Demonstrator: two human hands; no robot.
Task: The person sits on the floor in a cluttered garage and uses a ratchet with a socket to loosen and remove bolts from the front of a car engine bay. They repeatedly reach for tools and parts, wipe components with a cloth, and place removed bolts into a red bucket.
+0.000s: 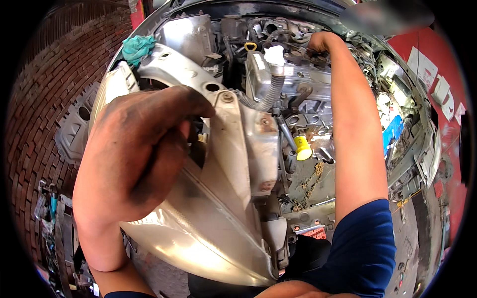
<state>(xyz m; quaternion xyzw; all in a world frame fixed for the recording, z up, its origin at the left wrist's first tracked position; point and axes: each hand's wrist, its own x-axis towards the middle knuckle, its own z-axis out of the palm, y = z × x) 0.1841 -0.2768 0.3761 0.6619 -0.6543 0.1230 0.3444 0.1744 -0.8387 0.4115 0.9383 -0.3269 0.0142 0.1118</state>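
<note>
My grimy left hand (136, 151) is closed, fingers curled at the inner edge of the pale headlight housing (208, 228), beside a metal bracket (231, 129); what they grip is hidden. My right hand (323, 44) reaches deep into the engine bay, fingers bent down among hoses and fittings behind the silver engine cover (310, 77); I cannot make out what they hold. Between my arms are a corrugated hose (271, 92) topped with white material (274, 54), a metal tool (285, 131) and a yellow cylindrical item (302, 148). A teal rag (138, 49) lies on the upper left frame.
A brick surface (44, 124) fills the left edge, with a grey metal panel (72, 139) and assorted tools (52, 203) on that side. A red surface with white papers (422, 67) is at the right. Blue material (392, 131) sits by the car's right edge.
</note>
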